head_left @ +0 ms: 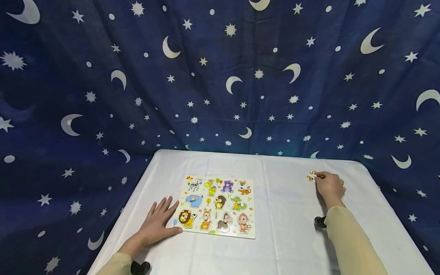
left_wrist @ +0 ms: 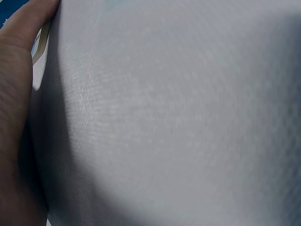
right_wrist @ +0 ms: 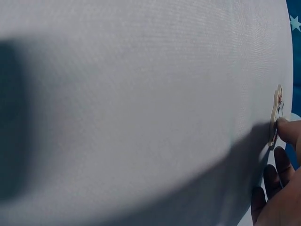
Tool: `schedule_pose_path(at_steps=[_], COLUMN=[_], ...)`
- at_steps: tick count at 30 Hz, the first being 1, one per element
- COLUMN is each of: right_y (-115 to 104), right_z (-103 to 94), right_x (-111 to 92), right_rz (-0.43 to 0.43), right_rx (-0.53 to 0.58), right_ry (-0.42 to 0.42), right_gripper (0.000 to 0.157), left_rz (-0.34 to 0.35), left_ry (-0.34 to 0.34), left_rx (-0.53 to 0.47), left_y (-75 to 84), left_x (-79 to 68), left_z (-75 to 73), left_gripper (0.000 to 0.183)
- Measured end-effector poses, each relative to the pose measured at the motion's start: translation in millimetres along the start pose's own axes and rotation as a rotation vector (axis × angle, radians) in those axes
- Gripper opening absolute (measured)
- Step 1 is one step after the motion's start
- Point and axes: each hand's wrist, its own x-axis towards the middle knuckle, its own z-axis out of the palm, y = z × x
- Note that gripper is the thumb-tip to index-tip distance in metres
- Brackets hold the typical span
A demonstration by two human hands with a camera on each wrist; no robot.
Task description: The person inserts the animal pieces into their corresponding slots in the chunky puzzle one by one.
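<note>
A wooden animal puzzle board (head_left: 213,233) lies flat on the white-covered table. At its left edge my left hand (head_left: 158,222) rests palm down with fingers spread, the thumb by the near left corner. The left wrist view catches only part of that hand (left_wrist: 16,94) and a sliver of the board's edge. Far to the right, my right hand (head_left: 330,188) pinches a small puzzle piece (head_left: 311,176), white with orange and brown markings. In the right wrist view the piece (right_wrist: 275,110) appears nearly edge-on low over the cloth, the thumb on its face.
The board shows several colourful animals, among them a lion (head_left: 186,218), a zebra (head_left: 194,185) and a crocodile (head_left: 238,203). White cloth (head_left: 288,214) covers the table between the board and my right arm. Behind hangs a dark blue curtain (head_left: 213,91) with moons and stars.
</note>
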Motion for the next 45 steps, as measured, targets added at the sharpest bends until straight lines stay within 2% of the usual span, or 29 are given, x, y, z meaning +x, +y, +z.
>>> schedule_pose_path(at_steps=[4,11,18,25,32,45], right_y=[3,4,1,2,3,12], right_z=[-2.4,-5.7,-6.5,-1.1,3.5,5.6], right_x=[0,-3,-7,-12,-18,-15], right_rz=[-0.006,-0.064,-0.116,-0.159,-0.166,-0.242], right_rx=[0.001,-0.046,-0.045,-0.044,-0.04,0.004], right_ry=[0.014,0.028,0.034,0.054,0.059,0.05], right_gripper=[0.036,0.03,0.031,0.029,0.028,0.028], left_rz=[0.006,0.047,0.016,0.058,0.015,0.016], left_ry=[0.002,0.056,0.025,0.078,0.013,0.001], left_rx=[-0.004,-0.027,-0.011,-0.013,-0.005,-0.004], left_y=[1.0,-1.7,-0.6,-1.4,-1.0,-0.2], left_x=[2.3,2.1,3.0,0.8,0.9,0.4], left_z=[0.8,5.4,1.3,3.1,2.6,1.4], left_gripper=[0.103,0.102,0.103,0.1,0.103,0.104])
